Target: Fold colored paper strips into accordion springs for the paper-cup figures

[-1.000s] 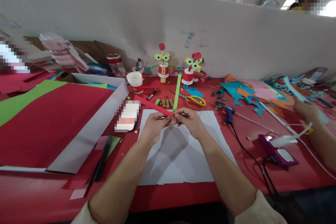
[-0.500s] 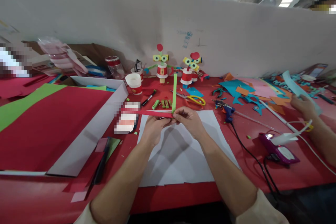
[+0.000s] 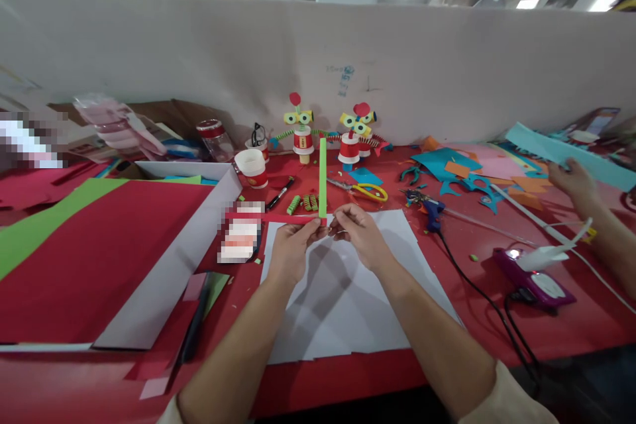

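My left hand [image 3: 291, 248] is closed, thumb and fingers pinching the corner where a green paper strip [image 3: 322, 179] and a red paper strip [image 3: 285, 218] cross. The green strip points away from me; the red one runs out to the left. Just right of that corner, my right hand [image 3: 360, 235] has its fingers curled together; whatever lies between its fingertips, if anything, is too small to make out. Both hands are above white paper sheets [image 3: 342, 305]. Beyond them lie folded green paper springs [image 3: 294, 205] and yellow-handled scissors [image 3: 370, 193].
Paper-cup figures [image 3: 302, 140] stand by the white partition. To the left are a white box [image 3: 169, 278] with coloured paper and a paper cup [image 3: 251, 169]. A glue gun [image 3: 433, 213], a purple power socket [image 3: 536, 281] and a co-worker's hand [image 3: 574, 182] are at right.
My right fingers have moved off the strips' corner, slightly to the right, while my left hand keeps its pinch there. The co-worker's light-blue paper has swung round to the right. My view has tilted slightly.
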`<state>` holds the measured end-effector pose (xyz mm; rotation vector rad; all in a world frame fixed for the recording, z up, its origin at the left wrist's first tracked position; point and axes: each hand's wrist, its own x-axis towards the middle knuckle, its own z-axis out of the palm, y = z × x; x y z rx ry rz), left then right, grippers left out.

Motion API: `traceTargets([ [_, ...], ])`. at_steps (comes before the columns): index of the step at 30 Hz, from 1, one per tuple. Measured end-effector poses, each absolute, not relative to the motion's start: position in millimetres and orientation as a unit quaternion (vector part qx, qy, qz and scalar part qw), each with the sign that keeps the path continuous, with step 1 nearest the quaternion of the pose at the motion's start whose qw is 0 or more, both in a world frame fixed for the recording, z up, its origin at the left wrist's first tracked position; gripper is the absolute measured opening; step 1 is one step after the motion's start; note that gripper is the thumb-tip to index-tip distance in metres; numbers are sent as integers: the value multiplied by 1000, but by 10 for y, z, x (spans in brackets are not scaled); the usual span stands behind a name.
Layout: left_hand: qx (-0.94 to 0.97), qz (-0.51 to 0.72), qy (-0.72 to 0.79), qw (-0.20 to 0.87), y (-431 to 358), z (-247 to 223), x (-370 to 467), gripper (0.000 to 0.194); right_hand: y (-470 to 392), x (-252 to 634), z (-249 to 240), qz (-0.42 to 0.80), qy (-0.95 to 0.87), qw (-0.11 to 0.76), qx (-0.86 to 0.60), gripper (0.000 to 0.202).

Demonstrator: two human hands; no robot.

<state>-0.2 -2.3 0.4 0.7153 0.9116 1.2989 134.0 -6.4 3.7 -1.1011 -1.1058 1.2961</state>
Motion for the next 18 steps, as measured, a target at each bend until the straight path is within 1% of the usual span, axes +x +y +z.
traceTargets([
  [3, 302, 569, 410, 646, -12, 10, -9, 17, -80, 1343, 50, 541, -500, 461, -495, 36],
  [6, 299, 563, 412, 651, -29, 36, 9, 16, -84, 1328, 20, 487, -570, 430, -503, 36],
  [10, 286, 565, 417, 653, -50, 51, 39, 15, -78, 1311, -24, 437, -593, 441, -514, 32],
  [15, 255, 555, 417, 674, -23, 31, 26, 15, -86, 1301, -45, 421, -600, 452, -508, 29],
  [18, 231, 544, 409, 696, -15, 27, 20, 15, -90, 1288, -71, 434, -575, 479, -501, 25],
])
